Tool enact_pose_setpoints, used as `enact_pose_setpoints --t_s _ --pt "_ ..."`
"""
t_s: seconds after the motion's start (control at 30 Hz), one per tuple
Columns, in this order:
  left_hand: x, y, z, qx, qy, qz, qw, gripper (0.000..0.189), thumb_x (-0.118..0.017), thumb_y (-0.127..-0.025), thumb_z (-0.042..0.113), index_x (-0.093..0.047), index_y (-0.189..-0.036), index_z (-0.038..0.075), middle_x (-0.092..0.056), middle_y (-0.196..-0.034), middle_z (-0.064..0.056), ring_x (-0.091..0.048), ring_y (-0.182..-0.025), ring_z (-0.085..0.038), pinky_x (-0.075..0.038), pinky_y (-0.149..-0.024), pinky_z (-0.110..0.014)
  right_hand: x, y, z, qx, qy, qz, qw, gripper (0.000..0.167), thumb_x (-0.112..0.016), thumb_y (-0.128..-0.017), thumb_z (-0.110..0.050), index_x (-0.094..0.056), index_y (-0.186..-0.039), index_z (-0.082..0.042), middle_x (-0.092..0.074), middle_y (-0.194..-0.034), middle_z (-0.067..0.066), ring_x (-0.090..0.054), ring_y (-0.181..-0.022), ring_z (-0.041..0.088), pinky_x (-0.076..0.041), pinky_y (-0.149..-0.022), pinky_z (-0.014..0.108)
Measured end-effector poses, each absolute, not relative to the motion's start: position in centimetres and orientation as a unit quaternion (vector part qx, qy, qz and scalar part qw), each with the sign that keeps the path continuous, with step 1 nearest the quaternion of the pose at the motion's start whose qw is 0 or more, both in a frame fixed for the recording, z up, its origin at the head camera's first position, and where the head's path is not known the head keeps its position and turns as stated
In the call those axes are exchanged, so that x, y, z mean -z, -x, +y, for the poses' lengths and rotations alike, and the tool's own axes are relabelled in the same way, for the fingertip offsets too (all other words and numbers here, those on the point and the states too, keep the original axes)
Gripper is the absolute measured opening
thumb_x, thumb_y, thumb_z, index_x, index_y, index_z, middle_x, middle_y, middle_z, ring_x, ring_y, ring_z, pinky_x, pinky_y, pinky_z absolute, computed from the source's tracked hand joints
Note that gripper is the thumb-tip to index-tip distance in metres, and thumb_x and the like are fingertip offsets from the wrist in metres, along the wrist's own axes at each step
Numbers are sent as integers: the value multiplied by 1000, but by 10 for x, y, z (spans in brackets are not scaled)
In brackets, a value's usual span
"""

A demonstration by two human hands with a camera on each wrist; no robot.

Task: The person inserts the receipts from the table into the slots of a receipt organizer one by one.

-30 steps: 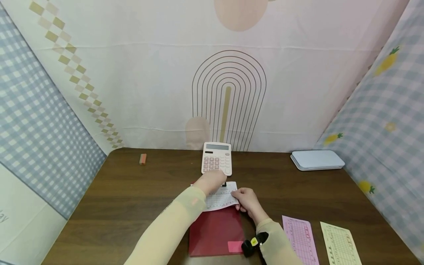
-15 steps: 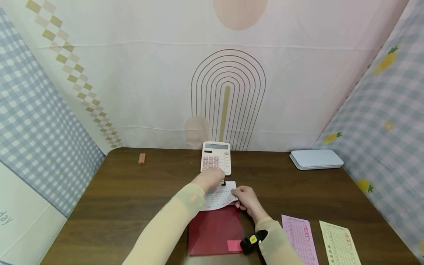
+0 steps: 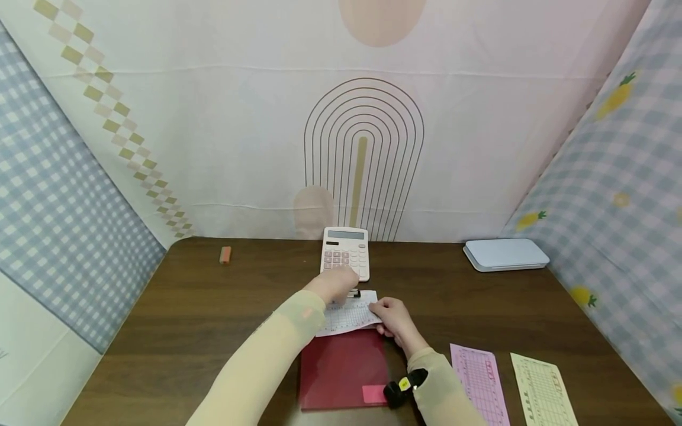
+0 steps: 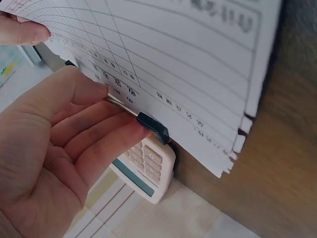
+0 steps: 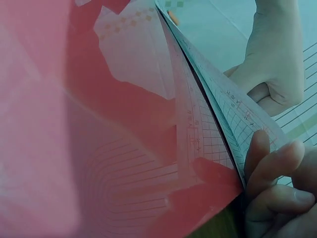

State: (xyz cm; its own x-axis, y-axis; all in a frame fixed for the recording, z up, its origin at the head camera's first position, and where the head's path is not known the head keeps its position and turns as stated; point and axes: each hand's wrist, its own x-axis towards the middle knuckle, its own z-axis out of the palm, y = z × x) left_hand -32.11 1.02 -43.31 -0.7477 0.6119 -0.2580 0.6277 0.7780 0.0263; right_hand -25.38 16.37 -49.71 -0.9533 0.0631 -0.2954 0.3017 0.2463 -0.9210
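Observation:
A dark red clipboard [image 3: 343, 370] with a pink tab lies before me. Its metal clip with black ends [image 4: 153, 128] shows under my left hand [image 3: 335, 284]. That hand grips the clip at the board's top edge, thumb on one side and fingers on the other. A white printed sheet [image 3: 347, 315] lies over the board's upper part, its lower edge lifted. My right hand [image 3: 395, 320] pinches the sheet at its right edge. In the right wrist view the sheet [image 5: 240, 106] stands away at an angle from the shiny red board [image 5: 124, 148].
A white calculator [image 3: 345, 245] lies just beyond the clip. To the right are a pink printed sheet [image 3: 481, 381] and a yellow one [image 3: 544, 387]. A pale blue case [image 3: 506, 254] sits at the back right, a small orange eraser-like block [image 3: 225, 255] at the back left.
The sheet's lower edge shifts slightly to the left and changes its curve. Both hands keep their hold, and the head view drifts a little.

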Motion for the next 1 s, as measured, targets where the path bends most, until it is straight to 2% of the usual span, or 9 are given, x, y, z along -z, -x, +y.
enact_pose_setpoints --t_s 0.43,0.7,1.0 --pt "429 324 11 38 -329 933 142 21 -71 -76 -1 -55 -74 13 -56 -78 2 -46 -70 -14 -43 -63 -27 490 259 161 592 -137 783 133 15 -56 -89 -14 -53 -86 1 -39 -49 -3 -33 -37 3 -28 -37 15" --pt "431 323 11 31 -331 934 134 18 -67 -79 -1 -57 -77 14 -58 -83 1 -48 -72 -14 -45 -66 -28 487 261 159 587 -137 788 124 14 -55 -89 -14 -54 -85 0 -39 -45 -3 -33 -37 3 -28 -36 16" --pt "436 322 11 33 -338 934 109 19 -68 -77 -2 -57 -75 13 -61 -83 -2 -51 -72 -15 -47 -64 -29 490 262 158 579 -127 799 97 15 -56 -90 -13 -56 -88 2 -41 -49 -2 -35 -38 4 -30 -37 16"
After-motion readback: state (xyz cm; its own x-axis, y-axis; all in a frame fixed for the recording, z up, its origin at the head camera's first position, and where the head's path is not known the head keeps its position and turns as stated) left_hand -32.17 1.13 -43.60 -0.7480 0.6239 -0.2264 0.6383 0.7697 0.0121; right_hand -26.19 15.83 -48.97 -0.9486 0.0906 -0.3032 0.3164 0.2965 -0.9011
